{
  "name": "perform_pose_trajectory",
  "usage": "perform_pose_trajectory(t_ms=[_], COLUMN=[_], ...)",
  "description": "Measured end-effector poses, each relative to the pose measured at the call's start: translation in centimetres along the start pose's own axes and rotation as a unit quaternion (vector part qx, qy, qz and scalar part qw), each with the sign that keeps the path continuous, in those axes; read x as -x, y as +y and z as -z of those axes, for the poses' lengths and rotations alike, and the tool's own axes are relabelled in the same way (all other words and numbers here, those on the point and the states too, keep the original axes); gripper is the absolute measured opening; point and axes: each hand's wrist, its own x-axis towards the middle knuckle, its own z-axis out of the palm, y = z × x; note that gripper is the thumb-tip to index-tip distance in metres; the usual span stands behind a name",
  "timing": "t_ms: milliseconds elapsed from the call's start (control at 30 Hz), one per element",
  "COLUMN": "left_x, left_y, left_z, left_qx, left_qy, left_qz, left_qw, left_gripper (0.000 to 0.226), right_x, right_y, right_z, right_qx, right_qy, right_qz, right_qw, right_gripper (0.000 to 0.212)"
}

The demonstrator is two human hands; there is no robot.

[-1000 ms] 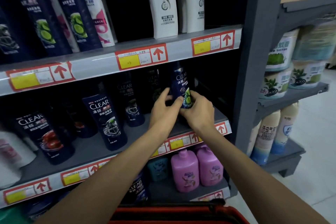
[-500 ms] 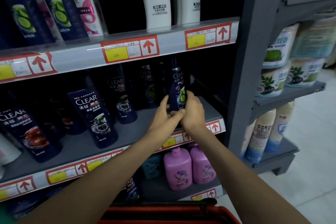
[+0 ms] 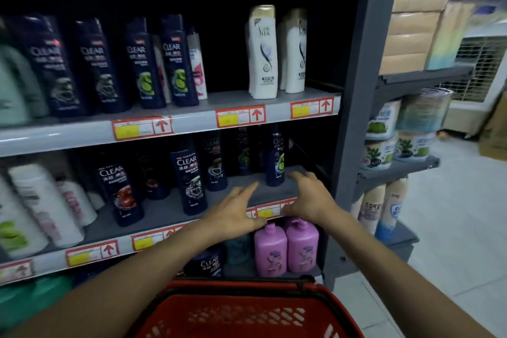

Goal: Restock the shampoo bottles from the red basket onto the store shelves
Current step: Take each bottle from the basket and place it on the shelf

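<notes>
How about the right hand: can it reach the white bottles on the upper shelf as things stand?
Probably yes. The right hand is open and empty; the white bottles stand near the front of the upper shelf, above it, with nothing before them.

Shampoo bottle (image 3: 275, 162) upright on shelf (image 3: 164, 208), right hand (image 3: 308, 196) beside

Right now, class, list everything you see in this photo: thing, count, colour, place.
Lime-label shampoo bottle: one, dark blue, upright on middle shelf, far right.
Dark blue shampoo bottles: at least four on upper shelf, several on middle shelf.
White bottles: two, gold caps, upper shelf, right.
Pink bottles: two, below middle shelf.
Price tags: several, red and yellow, shelf edges.
Red basket: one, bottom centre.
Left hand: open, over middle shelf edge.
Right hand: open, beside it.
</notes>
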Motion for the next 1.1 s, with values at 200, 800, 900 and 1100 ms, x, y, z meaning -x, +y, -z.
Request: perform_pose_trajectory(t_ms=[200,800,900,1100], left_x=[6.6,15.5,15.1,13.5], left_y=[-0.7,-7.0,-8.5,-10.4], left_z=[0.1,-17.0,-21.3,-28.4], left_qx=[-0.125,-0.186,-0.214,-0.252], left_qy=[-0.023,-0.140,-0.196,-0.261], left_qz=[-0.037,-0.126,-0.139,-0.142], left_qw=[0.991,0.964,0.947,0.921], left_gripper=[0.104,0.081,0.076,0.081], right_x=[8.0,21.0,21.5,22.5], right_y=[-2.5,0.2,1.1,2.7], right_z=[2.0,-11.9,-12.7,-14.3], right_qx=[0.146,0.291,0.282,0.257], right_qy=[-0.089,-0.360,-0.399,-0.453], right_qz=[0.056,0.141,0.122,0.086], right_qw=[0.984,0.875,0.864,0.849], right_gripper=[0.124,0.116,0.103,0.086])
